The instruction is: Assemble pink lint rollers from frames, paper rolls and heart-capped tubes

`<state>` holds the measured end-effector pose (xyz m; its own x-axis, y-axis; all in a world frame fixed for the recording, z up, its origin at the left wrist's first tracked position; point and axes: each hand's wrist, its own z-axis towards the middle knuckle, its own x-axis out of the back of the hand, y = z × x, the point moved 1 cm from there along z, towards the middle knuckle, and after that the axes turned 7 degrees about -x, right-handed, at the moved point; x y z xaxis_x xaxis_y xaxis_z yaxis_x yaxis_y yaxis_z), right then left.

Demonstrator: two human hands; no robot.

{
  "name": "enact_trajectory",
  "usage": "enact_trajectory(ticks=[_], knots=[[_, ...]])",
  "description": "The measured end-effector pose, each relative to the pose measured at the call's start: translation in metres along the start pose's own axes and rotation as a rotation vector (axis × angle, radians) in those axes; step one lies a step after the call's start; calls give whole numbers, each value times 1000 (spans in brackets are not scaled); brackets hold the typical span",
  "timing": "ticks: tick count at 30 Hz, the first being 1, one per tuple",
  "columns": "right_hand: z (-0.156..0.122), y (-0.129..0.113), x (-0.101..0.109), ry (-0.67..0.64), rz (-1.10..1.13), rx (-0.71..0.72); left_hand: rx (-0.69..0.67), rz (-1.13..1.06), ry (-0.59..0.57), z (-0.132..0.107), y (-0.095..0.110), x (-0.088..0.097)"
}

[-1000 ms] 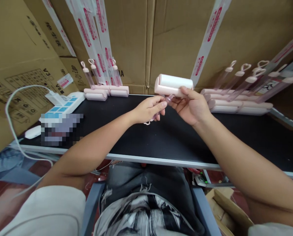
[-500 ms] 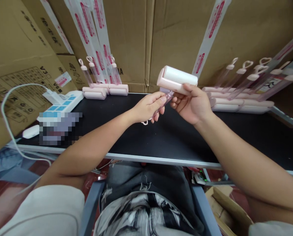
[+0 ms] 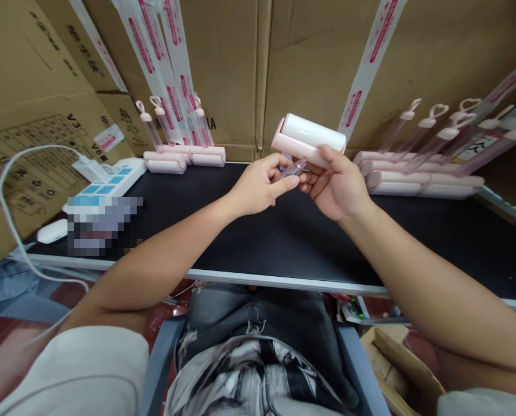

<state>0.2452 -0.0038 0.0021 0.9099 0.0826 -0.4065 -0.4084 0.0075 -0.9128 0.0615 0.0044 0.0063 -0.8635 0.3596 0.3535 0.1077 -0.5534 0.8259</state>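
Note:
My right hand [image 3: 338,188] is closed around a pink lint roller head with a white roll [image 3: 308,138], held above the black table [image 3: 249,242]. My left hand [image 3: 260,188] pinches a clear pink handle [image 3: 293,169] whose far end meets the roller head between both hands. Both hands hover over the middle of the table, close to the cardboard wall.
Finished pink rollers [image 3: 184,156] lean against the boxes at back left; several more [image 3: 426,173] lie at back right. A white power strip [image 3: 106,182] with a cable and a white mouse [image 3: 52,231] sit at the left. A cardboard box [image 3: 396,358] stands below at the right.
My left hand has slid up along the clear handle toward the roller head, and the handle's looped end no longer hangs below it. The roller head has risen slightly.

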Motion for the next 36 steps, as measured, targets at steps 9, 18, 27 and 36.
enact_trajectory(ticks=[9, 18, 27, 36], knots=[[-4, 0, -4, 8, 6, -10, -58, 107, 72, -2, 3, -4], [0, 6, -2, 38, 92, 23, -141, 225, 93, -1, 0, -5], [-7, 17, -13, 58, 85, 66, -45, 234, 92, 1, 4, -1], [-13, 19, -18, 8, 88, 41, -144, 295, 107, 0, 0, 2]])
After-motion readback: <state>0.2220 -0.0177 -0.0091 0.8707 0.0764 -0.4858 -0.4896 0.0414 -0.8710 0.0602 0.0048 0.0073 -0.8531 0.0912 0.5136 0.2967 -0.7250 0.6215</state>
